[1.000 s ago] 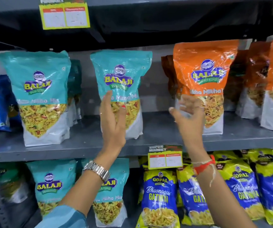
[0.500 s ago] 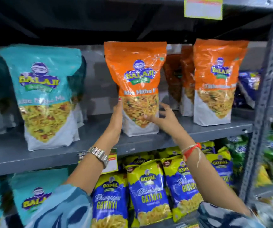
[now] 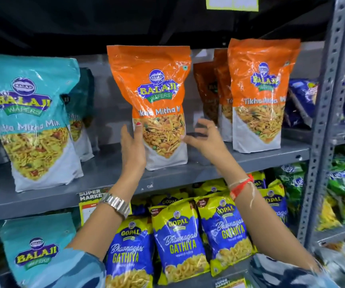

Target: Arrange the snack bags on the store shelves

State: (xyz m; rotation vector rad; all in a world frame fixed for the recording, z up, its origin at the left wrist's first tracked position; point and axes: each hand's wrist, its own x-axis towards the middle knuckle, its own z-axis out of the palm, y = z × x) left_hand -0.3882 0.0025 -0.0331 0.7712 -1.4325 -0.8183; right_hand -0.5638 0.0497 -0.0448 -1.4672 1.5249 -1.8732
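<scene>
An orange Balaji snack bag [image 3: 157,84] stands upright on the grey middle shelf [image 3: 209,169]. My left hand [image 3: 133,148] clasps its lower left edge, thumb on the front and fingers hidden behind it. Just off the bag's lower right edge, my right hand [image 3: 206,138] hovers with fingers spread, holding nothing. Another orange bag [image 3: 260,90] stands to the right with more orange bags behind it. A teal Balaji bag [image 3: 32,121] stands at the left, with another behind it.
Blue and yellow Gopal Gathiya bags [image 3: 177,242] fill the shelf below, with teal bags [image 3: 36,258] at lower left. A perforated grey upright post [image 3: 325,121] bounds the shelf on the right; green and blue bags sit beyond it. A price tag [image 3: 88,202] hangs on the shelf edge.
The view has swung right from the teal bags to the orange one. My left hand has closed on the orange bag's left edge; my right hand has come off its front and opened.
</scene>
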